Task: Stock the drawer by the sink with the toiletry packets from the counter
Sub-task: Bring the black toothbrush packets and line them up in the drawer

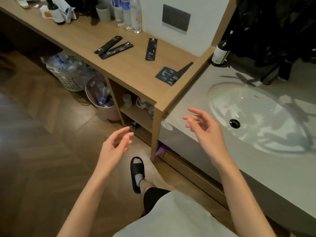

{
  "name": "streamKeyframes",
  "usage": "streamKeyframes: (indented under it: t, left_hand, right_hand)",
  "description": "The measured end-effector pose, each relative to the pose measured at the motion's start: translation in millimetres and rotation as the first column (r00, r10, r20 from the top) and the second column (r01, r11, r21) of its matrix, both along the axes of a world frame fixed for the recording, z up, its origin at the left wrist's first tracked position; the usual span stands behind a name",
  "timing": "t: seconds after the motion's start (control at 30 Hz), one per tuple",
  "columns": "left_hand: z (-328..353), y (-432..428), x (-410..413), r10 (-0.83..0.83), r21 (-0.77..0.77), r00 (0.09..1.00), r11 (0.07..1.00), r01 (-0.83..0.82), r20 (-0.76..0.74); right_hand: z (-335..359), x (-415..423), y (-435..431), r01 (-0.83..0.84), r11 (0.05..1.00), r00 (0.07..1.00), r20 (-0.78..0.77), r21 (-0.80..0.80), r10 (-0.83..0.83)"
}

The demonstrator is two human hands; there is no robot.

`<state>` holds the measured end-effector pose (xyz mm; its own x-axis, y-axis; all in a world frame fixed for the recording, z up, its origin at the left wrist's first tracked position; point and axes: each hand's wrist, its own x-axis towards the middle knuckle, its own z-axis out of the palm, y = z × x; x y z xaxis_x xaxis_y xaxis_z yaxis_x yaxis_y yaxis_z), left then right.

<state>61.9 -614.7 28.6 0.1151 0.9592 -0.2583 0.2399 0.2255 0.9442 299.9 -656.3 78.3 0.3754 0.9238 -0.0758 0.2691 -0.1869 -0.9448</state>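
Several black toiletry packets lie on the wooden counter (130,69). Two long packets (113,47) cross each other mid-counter, and a third long packet (151,49) lies to their right. A square packet (166,74) overlaps another long one (181,72) near the counter's corner by the sink. The drawer front (191,170) below the sink top appears closed. My left hand (114,147) hovers over the floor with relaxed fingers and holds nothing. My right hand (203,129) hovers over the sink top's front edge, fingers loosely spread, empty.
A white basin (256,115) is set in the grey sink top. Water bottles (127,12), a cup and clutter stand at the counter's back. Open shelves (136,113), a pink bin (104,101) and a white basket sit below. My slippered foot (137,173) is on the floor.
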Motion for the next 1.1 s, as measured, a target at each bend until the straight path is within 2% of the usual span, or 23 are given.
streamKeyframes:
  t: [0.2,0.37,0.6,0.77,0.9,1.0,1.1]
  left_hand:
    - [10.9,153.4,-21.0,-0.007,0.099,1.0,0.995,0.008,-0.013]
    - [21.3,268.8,-15.1,-0.123,0.152,0.992,0.981,0.124,-0.014]
    - [-5.6,402.4,-14.5,-0.151,0.169,0.988,0.973,0.156,-0.04]
    - [-37.5,503.3,-12.9,-0.213,0.139,0.974,0.965,0.223,-0.082]
    - [-57.2,574.7,-9.6,-0.299,0.149,0.934,0.932,0.33,-0.197]
    - [-72.6,613.6,-8.0,-0.398,0.139,0.861,0.878,0.457,-0.318]
    - [-86.3,642.4,-3.2,-0.447,0.149,0.74,0.798,0.584,-0.502]
  right_hand:
    - [-7.8,-28.9,131.0,0.028,0.999,1.0,-0.002,0.028,-0.028]
    - [-3.2,-38.0,229.9,0.085,0.996,0.996,0.008,0.032,-0.085]
    - [-24.5,-34.6,321.8,0.288,0.954,0.957,0.064,-0.079,-0.283]
    - [-47.6,-37.3,366.5,0.465,0.874,0.885,0.08,-0.139,-0.458]
    - [-61.3,-42.9,400.9,0.619,0.771,0.785,0.148,-0.15,-0.602]
    - [-74.7,-43.0,419.6,0.715,0.677,0.698,0.22,-0.173,-0.681]
    - [-92.1,-36.5,432.1,0.773,0.592,0.634,0.279,-0.228,-0.721]
